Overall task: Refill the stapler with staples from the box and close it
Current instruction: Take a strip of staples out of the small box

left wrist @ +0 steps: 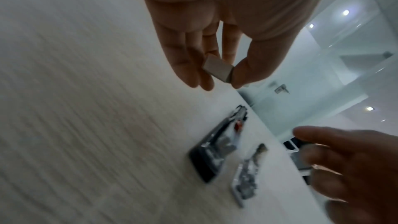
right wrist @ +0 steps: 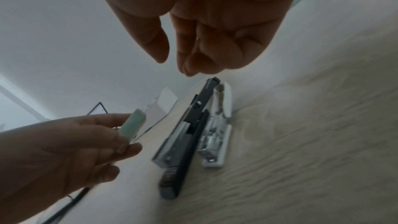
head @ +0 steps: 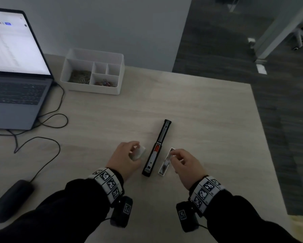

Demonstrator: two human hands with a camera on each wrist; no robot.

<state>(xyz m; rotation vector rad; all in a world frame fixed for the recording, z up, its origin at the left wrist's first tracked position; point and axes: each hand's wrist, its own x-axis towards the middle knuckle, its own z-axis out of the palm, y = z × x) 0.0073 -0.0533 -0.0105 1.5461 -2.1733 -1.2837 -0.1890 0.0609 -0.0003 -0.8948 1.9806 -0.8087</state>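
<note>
A black stapler (head: 157, 148) lies opened out flat on the wooden table, its metal magazine facing up (right wrist: 183, 142). To its left my left hand (head: 129, 153) pinches a small pale staple box (head: 140, 152) between thumb and fingers (left wrist: 217, 70), just above the table. A narrow white case (head: 164, 165) with metal parts inside lies just right of the stapler (right wrist: 215, 142). My right hand (head: 175, 155) hovers over that case with loosely curled fingers. In the right wrist view the gap between its thumb and fingertips (right wrist: 187, 71) holds nothing.
An open laptop (head: 16, 67) stands at the far left with a black cable (head: 56, 120) looping beside it. A white desk organizer (head: 115, 90) holding clips sits at the back. A dark mouse (head: 10, 199) lies near left. The table's right edge (head: 262, 128) drops to dark floor.
</note>
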